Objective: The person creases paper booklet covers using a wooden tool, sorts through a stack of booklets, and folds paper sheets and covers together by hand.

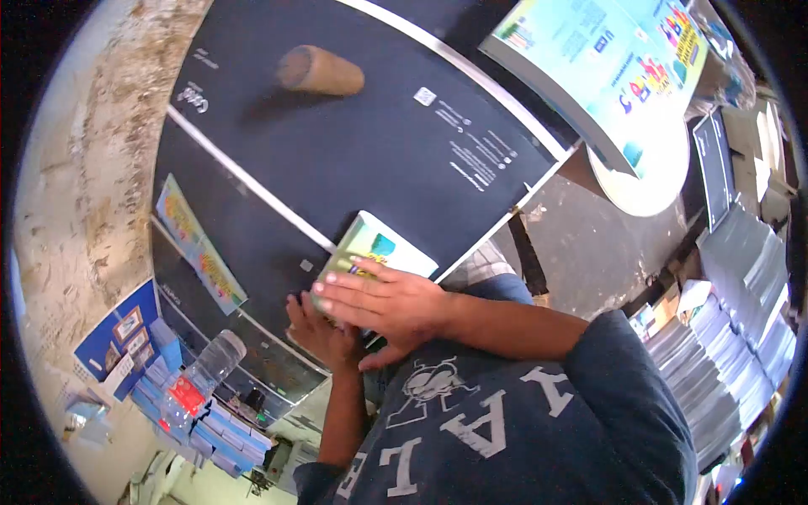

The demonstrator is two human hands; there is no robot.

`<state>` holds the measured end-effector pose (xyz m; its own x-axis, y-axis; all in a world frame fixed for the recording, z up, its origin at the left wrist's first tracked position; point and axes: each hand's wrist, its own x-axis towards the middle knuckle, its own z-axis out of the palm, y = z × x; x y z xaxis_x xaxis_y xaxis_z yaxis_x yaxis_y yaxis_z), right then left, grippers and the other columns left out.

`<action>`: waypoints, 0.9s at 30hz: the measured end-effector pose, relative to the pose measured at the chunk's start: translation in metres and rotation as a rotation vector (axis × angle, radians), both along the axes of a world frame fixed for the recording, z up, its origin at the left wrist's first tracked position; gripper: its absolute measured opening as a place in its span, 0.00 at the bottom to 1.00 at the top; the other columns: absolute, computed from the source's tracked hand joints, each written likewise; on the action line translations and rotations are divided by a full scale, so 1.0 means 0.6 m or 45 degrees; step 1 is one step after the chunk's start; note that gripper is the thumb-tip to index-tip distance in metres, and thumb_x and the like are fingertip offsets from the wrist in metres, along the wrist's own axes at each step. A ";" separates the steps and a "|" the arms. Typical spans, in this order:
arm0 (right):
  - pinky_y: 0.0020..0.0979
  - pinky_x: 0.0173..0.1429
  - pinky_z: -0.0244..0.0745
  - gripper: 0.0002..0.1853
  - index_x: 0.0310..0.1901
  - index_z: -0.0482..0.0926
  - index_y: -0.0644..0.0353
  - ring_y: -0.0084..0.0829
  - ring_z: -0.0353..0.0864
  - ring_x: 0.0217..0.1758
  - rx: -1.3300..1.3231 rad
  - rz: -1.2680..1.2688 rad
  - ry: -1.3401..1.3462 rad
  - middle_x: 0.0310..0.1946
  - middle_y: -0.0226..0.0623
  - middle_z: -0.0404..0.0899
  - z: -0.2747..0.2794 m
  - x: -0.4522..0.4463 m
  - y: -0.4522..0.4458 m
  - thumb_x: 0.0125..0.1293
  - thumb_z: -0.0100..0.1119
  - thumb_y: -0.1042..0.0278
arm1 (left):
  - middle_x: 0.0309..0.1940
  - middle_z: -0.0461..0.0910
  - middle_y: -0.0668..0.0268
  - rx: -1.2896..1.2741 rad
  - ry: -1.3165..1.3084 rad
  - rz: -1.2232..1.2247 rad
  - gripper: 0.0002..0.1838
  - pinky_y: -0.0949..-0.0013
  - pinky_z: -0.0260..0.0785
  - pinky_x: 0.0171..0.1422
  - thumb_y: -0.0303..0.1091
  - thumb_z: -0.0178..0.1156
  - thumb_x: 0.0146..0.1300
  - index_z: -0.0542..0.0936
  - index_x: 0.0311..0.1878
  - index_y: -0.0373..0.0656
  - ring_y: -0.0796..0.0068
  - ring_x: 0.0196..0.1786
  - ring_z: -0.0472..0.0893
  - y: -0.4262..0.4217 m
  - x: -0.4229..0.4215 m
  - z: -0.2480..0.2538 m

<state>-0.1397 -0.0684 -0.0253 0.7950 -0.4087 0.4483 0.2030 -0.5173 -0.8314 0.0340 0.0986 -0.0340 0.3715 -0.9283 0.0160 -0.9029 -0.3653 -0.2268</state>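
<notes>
A small sheet or booklet with a white and green printed face lies at the near edge of a black table. My right hand presses flat over its lower part, fingers stretched out and side by side. Beside and partly under it, my left hand rests by the booklet's left edge with its fingers extended. The right hand covers some of the left, so I cannot tell whether the left touches the booklet.
A brown cardboard tube lies on the table's far part. Colourful printed covers lie left. A thick printed stack sits on a round white stool at right. A clear bottle and paper stacks stand around.
</notes>
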 end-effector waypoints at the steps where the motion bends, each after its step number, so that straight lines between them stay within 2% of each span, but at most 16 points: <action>1: 0.52 0.81 0.41 0.51 0.70 0.63 0.65 0.44 0.53 0.81 0.031 -0.047 0.057 0.76 0.48 0.56 0.004 0.005 0.007 0.54 0.67 0.34 | 0.72 0.65 0.54 -0.059 0.053 0.030 0.42 0.36 0.51 0.69 0.71 0.38 0.69 0.66 0.71 0.44 0.48 0.74 0.65 0.004 0.009 -0.003; 4: 0.50 0.81 0.43 0.47 0.70 0.62 0.68 0.52 0.53 0.80 0.119 -0.044 0.203 0.75 0.55 0.55 0.019 -0.001 -0.012 0.56 0.69 0.44 | 0.73 0.64 0.54 -0.119 0.108 0.116 0.44 0.33 0.45 0.73 0.72 0.42 0.68 0.65 0.72 0.42 0.49 0.74 0.64 0.004 0.016 -0.015; 7: 0.50 0.78 0.50 0.43 0.69 0.61 0.71 0.60 0.57 0.76 0.271 -0.347 -0.039 0.71 0.61 0.60 0.044 0.009 -0.055 0.56 0.70 0.58 | 0.74 0.63 0.54 -0.150 0.291 0.097 0.41 0.33 0.42 0.76 0.68 0.48 0.67 0.67 0.72 0.45 0.50 0.75 0.62 -0.010 0.005 0.004; 8: 0.50 0.76 0.53 0.43 0.68 0.61 0.71 0.60 0.60 0.73 -0.067 -0.675 -0.116 0.68 0.61 0.62 0.076 0.015 -0.109 0.57 0.70 0.57 | 0.74 0.63 0.54 -0.175 0.280 0.150 0.41 0.33 0.42 0.76 0.68 0.48 0.67 0.67 0.72 0.45 0.50 0.75 0.62 -0.019 0.001 0.011; 9: 0.49 0.75 0.56 0.43 0.67 0.60 0.73 0.58 0.61 0.73 -0.200 -0.965 -0.220 0.69 0.62 0.61 0.098 0.034 -0.167 0.57 0.71 0.57 | 0.74 0.62 0.55 -0.152 0.289 0.098 0.39 0.34 0.43 0.76 0.65 0.50 0.68 0.67 0.72 0.48 0.51 0.76 0.61 -0.022 0.000 0.019; 10: 0.46 0.71 0.61 0.41 0.66 0.64 0.73 0.52 0.66 0.69 0.105 -1.193 -0.264 0.66 0.61 0.65 0.126 0.068 -0.212 0.59 0.71 0.55 | 0.75 0.62 0.56 -0.132 0.298 0.049 0.36 0.35 0.44 0.76 0.63 0.52 0.68 0.67 0.73 0.51 0.52 0.77 0.60 -0.015 -0.002 0.026; 12: 0.40 0.60 0.71 0.32 0.59 0.72 0.71 0.40 0.77 0.56 -0.325 -1.419 0.010 0.54 0.54 0.76 0.087 0.118 -0.319 0.61 0.70 0.56 | 0.75 0.61 0.56 -0.150 0.326 0.127 0.36 0.35 0.43 0.77 0.63 0.52 0.68 0.68 0.73 0.53 0.52 0.77 0.59 -0.014 -0.009 0.029; 14: 0.39 0.50 0.77 0.26 0.49 0.78 0.74 0.43 0.82 0.41 0.288 -0.944 0.260 0.36 0.46 0.82 0.088 0.130 -0.346 0.61 0.69 0.55 | 0.75 0.61 0.56 -0.183 0.365 0.151 0.35 0.35 0.41 0.77 0.63 0.53 0.68 0.68 0.73 0.55 0.53 0.77 0.59 -0.022 -0.001 0.035; 16: 0.35 0.40 0.78 0.20 0.42 0.81 0.69 0.34 0.81 0.31 0.435 -0.906 -0.022 0.28 0.36 0.81 0.074 0.138 -0.354 0.63 0.67 0.57 | 0.74 0.63 0.57 -0.264 0.421 0.136 0.33 0.33 0.41 0.77 0.61 0.56 0.66 0.72 0.69 0.57 0.53 0.76 0.61 -0.021 -0.007 0.038; 18: 0.29 0.43 0.74 0.16 0.44 0.81 0.65 0.26 0.78 0.35 0.803 -0.877 -0.007 0.32 0.37 0.80 0.080 0.108 -0.365 0.67 0.63 0.57 | 0.74 0.63 0.57 -0.301 0.440 0.154 0.33 0.33 0.41 0.77 0.61 0.56 0.66 0.72 0.70 0.57 0.53 0.76 0.61 -0.020 -0.010 0.043; 21: 0.31 0.44 0.72 0.16 0.35 0.78 0.62 0.28 0.77 0.35 1.277 -0.660 -0.192 0.29 0.37 0.79 0.156 0.071 -0.237 0.69 0.59 0.55 | 0.73 0.64 0.55 -0.313 0.485 0.155 0.33 0.33 0.40 0.77 0.62 0.56 0.66 0.72 0.70 0.56 0.53 0.76 0.61 -0.020 -0.008 0.044; 22: 0.32 0.41 0.71 0.18 0.31 0.77 0.62 0.29 0.76 0.31 0.796 -0.447 0.068 0.25 0.38 0.78 0.183 0.046 -0.161 0.69 0.60 0.53 | 0.72 0.65 0.54 -0.354 0.466 0.128 0.33 0.33 0.41 0.76 0.61 0.56 0.66 0.73 0.69 0.55 0.52 0.76 0.61 -0.018 -0.009 0.039; 24: 0.27 0.36 0.76 0.11 0.28 0.81 0.60 0.23 0.82 0.30 0.644 -0.243 0.015 0.29 0.38 0.85 0.192 0.017 -0.005 0.68 0.64 0.66 | 0.72 0.65 0.53 -0.399 0.445 0.124 0.33 0.33 0.41 0.76 0.61 0.55 0.67 0.73 0.69 0.55 0.52 0.76 0.61 -0.015 -0.005 0.037; 25: 0.27 0.36 0.75 0.08 0.30 0.82 0.62 0.22 0.81 0.30 0.985 -0.108 0.008 0.27 0.38 0.84 0.194 0.016 0.057 0.63 0.69 0.68 | 0.72 0.65 0.53 -0.403 0.453 0.126 0.32 0.32 0.41 0.76 0.60 0.56 0.67 0.73 0.69 0.54 0.51 0.76 0.62 -0.017 -0.005 0.041; 26: 0.28 0.36 0.75 0.09 0.30 0.82 0.64 0.24 0.80 0.29 0.519 -0.278 0.544 0.28 0.38 0.84 0.131 0.015 0.081 0.62 0.70 0.70 | 0.72 0.65 0.52 -0.404 0.462 0.121 0.32 0.32 0.42 0.76 0.59 0.56 0.67 0.73 0.69 0.53 0.51 0.75 0.63 -0.015 -0.008 0.046; 27: 0.29 0.36 0.74 0.09 0.32 0.81 0.66 0.24 0.79 0.29 0.626 -0.235 0.355 0.28 0.39 0.84 0.118 0.014 0.094 0.61 0.71 0.70 | 0.72 0.64 0.52 -0.418 0.484 0.099 0.30 0.32 0.42 0.76 0.56 0.57 0.67 0.73 0.69 0.52 0.51 0.75 0.63 -0.013 -0.010 0.050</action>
